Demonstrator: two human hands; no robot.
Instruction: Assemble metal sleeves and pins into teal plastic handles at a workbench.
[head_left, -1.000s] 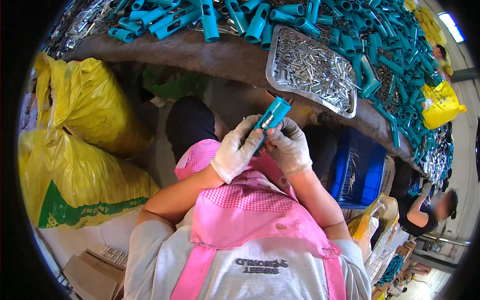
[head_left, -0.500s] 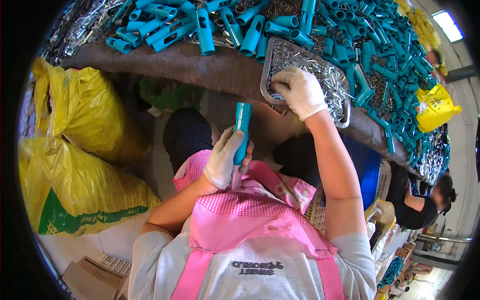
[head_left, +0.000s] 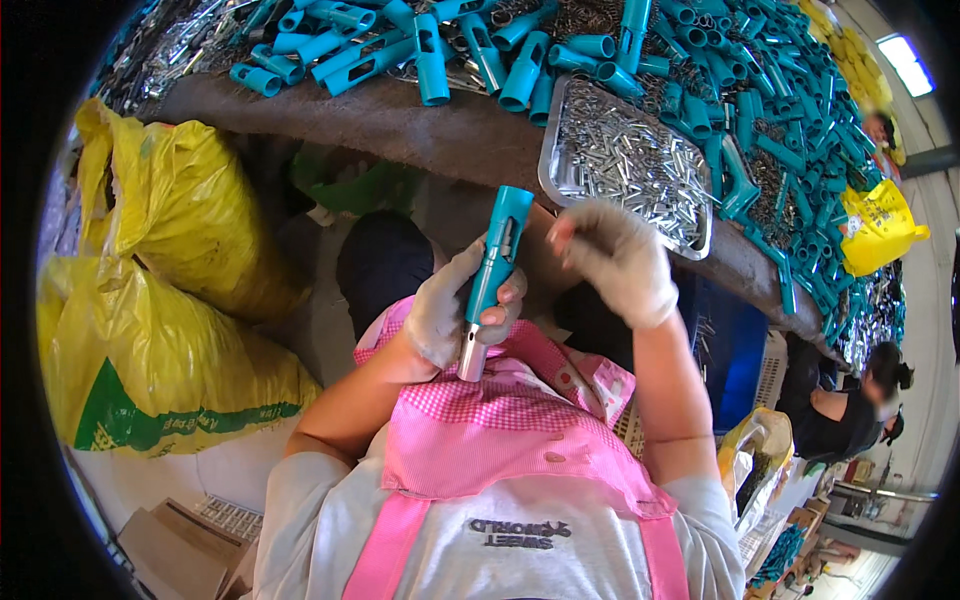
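Observation:
My left hand (head_left: 438, 310), in a pale glove with some fingertips bare, is closed around a teal slotted tube (head_left: 497, 255). The tube stands tilted in front of my apron, its slot facing up and a dark part visible inside. A shiny metal tube (head_left: 472, 357) sticks out of its lower end. To the right of the tube's top, apart from it, is my gloved right hand (head_left: 625, 268). Its fingers are curled together; whatever they pinch is too small or blurred to name. Just beyond lies a metal tray (head_left: 549, 165) full of small silver pins (head_left: 640, 150).
Teal tubes (head_left: 430, 60) and springs are heaped along the brown table edge (head_left: 400, 135). Yellow sacks (head_left: 180, 350) stand at left. A blue bin (head_left: 730, 340) sits below the table at right. Another person (head_left: 835, 405) sits farther right.
My right hand has left the tray and come back toward the teal tube. My left hand has turned the tube, so its slot and the metal end now show.

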